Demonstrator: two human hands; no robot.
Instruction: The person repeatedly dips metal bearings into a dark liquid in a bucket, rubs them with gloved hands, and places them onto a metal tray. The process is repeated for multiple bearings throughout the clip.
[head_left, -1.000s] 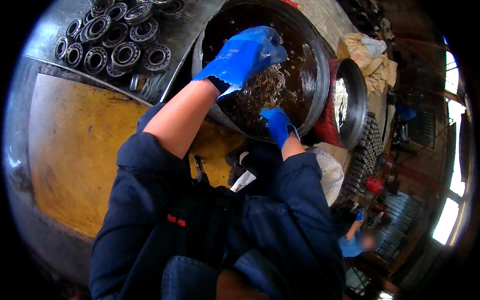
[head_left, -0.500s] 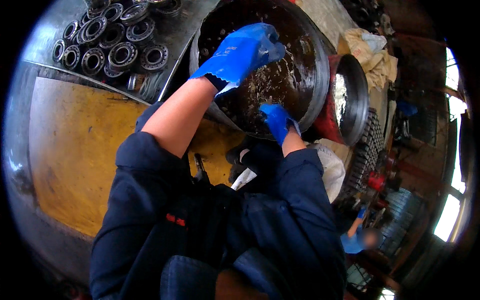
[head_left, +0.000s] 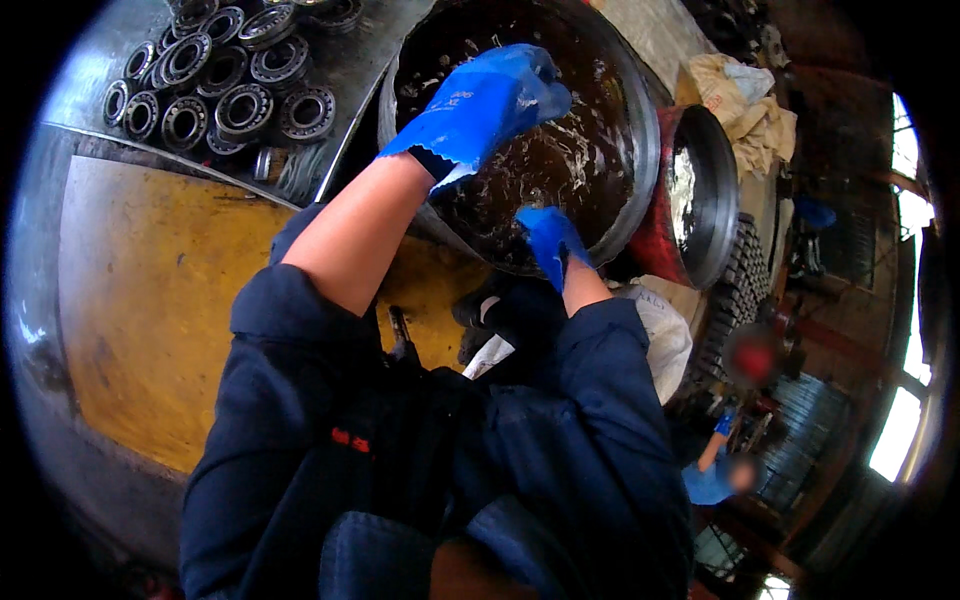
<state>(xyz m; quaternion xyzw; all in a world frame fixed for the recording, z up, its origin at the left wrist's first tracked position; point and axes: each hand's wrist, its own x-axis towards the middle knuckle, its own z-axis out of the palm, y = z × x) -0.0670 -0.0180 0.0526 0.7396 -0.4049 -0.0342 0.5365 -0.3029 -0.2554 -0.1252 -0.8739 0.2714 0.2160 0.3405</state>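
A large metal drum (head_left: 646,170) stands in front of me with dark, rippling liquid (head_left: 560,165) inside. Over it reaches my left hand (head_left: 500,95), in a blue rubber glove. Its fingers are curled closed, and whatever they may hold is hidden. My right hand (head_left: 550,243), gloved in blue too, is inside the drum's near edge, close above the liquid. The fingers there are bent and pressed together; anything in them is out of sight.
Several greasy bearings (head_left: 243,112) are piled on a metal table (head_left: 75,95) at the far left. A brush (head_left: 268,163) lies near them. A red drum (head_left: 655,215) stands right of the large one, near cloths (head_left: 745,110) and stacked parts (head_left: 738,285). Another person (head_left: 712,480) is at right.
Glints and ripples on the liquid have shifted. My right hand has moved very slightly left, while my left hand stays nearly in place.
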